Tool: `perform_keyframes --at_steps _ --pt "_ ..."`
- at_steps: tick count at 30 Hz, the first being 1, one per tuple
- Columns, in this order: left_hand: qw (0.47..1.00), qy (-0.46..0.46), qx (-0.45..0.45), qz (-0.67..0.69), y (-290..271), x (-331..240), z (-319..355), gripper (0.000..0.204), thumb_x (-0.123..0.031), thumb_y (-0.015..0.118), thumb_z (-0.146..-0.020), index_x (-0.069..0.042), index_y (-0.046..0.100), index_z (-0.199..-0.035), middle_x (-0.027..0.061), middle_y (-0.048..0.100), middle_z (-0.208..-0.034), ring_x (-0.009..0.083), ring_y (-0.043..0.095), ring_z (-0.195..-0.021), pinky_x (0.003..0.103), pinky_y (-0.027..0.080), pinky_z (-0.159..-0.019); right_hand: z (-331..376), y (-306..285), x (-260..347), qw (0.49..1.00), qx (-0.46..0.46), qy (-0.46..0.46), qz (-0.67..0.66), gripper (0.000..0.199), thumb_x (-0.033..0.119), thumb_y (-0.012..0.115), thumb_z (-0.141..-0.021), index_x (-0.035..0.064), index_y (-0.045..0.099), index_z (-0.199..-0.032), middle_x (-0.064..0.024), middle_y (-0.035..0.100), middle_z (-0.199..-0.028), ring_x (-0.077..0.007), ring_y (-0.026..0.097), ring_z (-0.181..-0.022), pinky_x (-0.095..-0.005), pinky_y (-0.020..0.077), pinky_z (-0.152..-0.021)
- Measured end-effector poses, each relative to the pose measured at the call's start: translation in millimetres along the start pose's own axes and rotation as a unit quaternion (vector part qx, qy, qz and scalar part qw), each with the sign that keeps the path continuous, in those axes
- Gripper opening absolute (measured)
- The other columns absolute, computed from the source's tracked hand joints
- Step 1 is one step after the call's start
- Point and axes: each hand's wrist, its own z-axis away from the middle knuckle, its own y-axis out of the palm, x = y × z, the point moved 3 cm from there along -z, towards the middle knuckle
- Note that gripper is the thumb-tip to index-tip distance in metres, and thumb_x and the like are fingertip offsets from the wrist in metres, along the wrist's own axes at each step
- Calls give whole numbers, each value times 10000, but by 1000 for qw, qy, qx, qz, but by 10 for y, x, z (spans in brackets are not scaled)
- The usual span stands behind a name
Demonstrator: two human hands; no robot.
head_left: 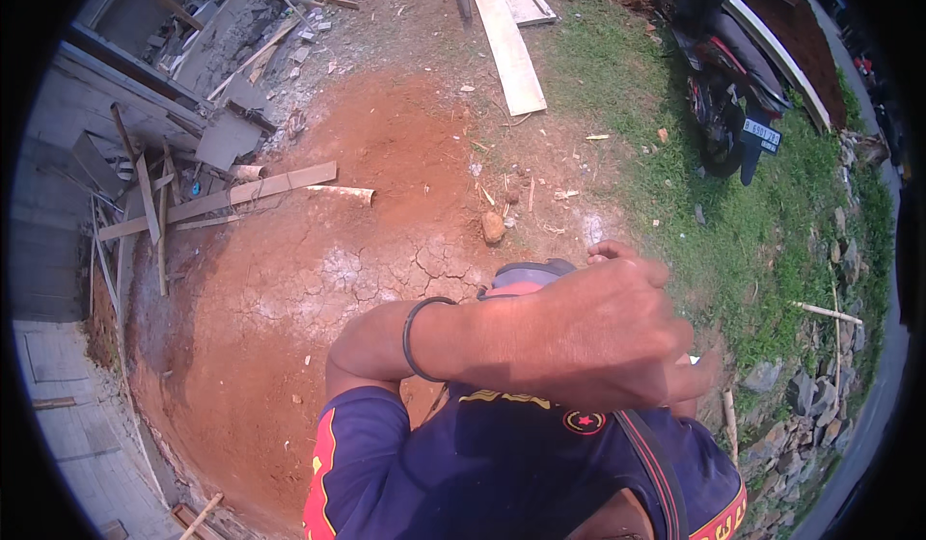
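Observation:
My left hand (pixel 608 323) is raised across my chest, close to the camera, with a dark band (pixel 413 337) round its wrist. Its fingers are curled in; whatever they may hold is hidden. A bit of skin (pixel 687 407) below its knuckles seems to belong to my right arm or hand, mostly covered by the left one; its fingers cannot be made out. Past the left wrist shows a rounded grey-purple item (pixel 532 272), partly hidden. A dark strap (pixel 656 472) with red lines runs down my navy shirt (pixel 502 463).
Cracked reddish soil (pixel 386 270) lies ahead, with a stone (pixel 493 228) on it. Planks (pixel 241 193) and rubble are piled at left. A long pale board (pixel 506 48) lies at the far middle. A motorcycle (pixel 728 77) stands on grass at right, near rocks (pixel 815 395).

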Motion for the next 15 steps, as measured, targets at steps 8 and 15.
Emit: perform_keyframes --at_steps 8,15 --pt "788 -608 -31 86 -15 4166 1313 250 -250 544 -983 -64 699 -923 41 634 -691 168 617 -630 311 473 -640 -2813 -981 433 996 68 44 -32 408 373 543 -998 26 601 -1205 -54 636 -1092 -145 583 -1009 -308 500 -814" --pt "579 -678 -356 283 -591 5134 2053 428 -421 530 -993 -30 691 -924 -62 527 -676 45 467 -625 215 368 -573 -4700 -1085 1930 972 226 68 -21 401 366 525 -1003 30 613 -1205 -53 645 -1104 -173 595 -1040 -340 501 -842"
